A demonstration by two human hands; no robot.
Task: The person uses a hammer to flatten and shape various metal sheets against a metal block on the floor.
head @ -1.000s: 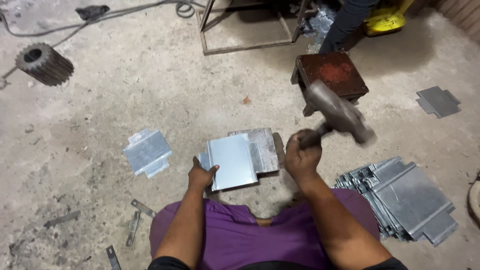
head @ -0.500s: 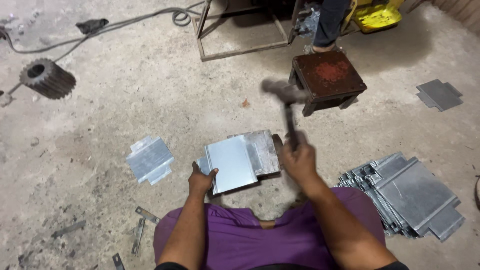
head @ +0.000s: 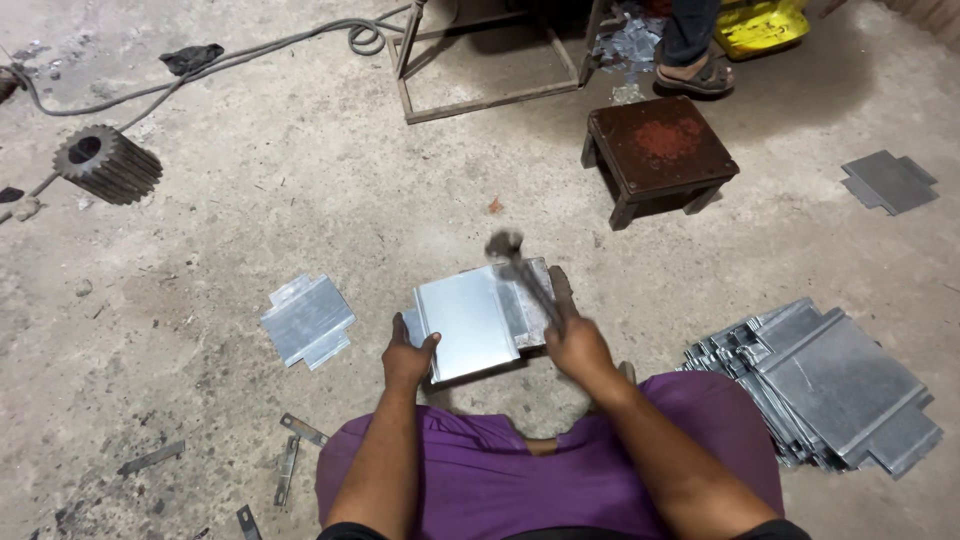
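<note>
A bent sheet-metal piece lies on the concrete floor in front of my knees. My left hand grips its near left corner and holds it down. My right hand is closed on the handle of a hammer. The hammer is blurred with motion, and its head sits low over the far right edge of the piece. Purple trousers cover my legs at the bottom of the view.
A stack of several cut metal sheets lies to my right. A single sheet lies to my left, another sheet far right. A dark small stool, a toothed gear, a metal frame, cables and someone's sandalled foot are beyond.
The hammer was raised high to the right, then swung over and down onto the far edge of the piece. My left hand stayed on the sheet.
</note>
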